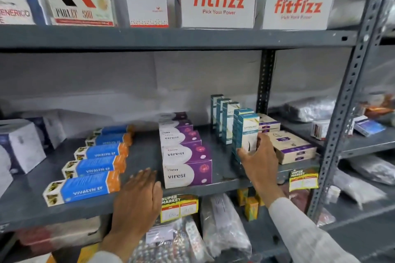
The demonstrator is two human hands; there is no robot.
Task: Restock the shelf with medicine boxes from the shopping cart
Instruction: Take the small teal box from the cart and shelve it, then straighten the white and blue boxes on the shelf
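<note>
Teal upright box point(248, 132), centre-right of frame on the grey shelf point(145, 151): your right hand point(259, 160) pinches its base, fronting that row. Your left hand point(139, 194) lies flat, fingers spread, empty, likely for balance. Cart unseen.

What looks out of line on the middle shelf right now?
Mostly tidy. The front teal box, gripped by the right hand, stands forward and right of the three teal boxes behind, breaking that row.
</note>
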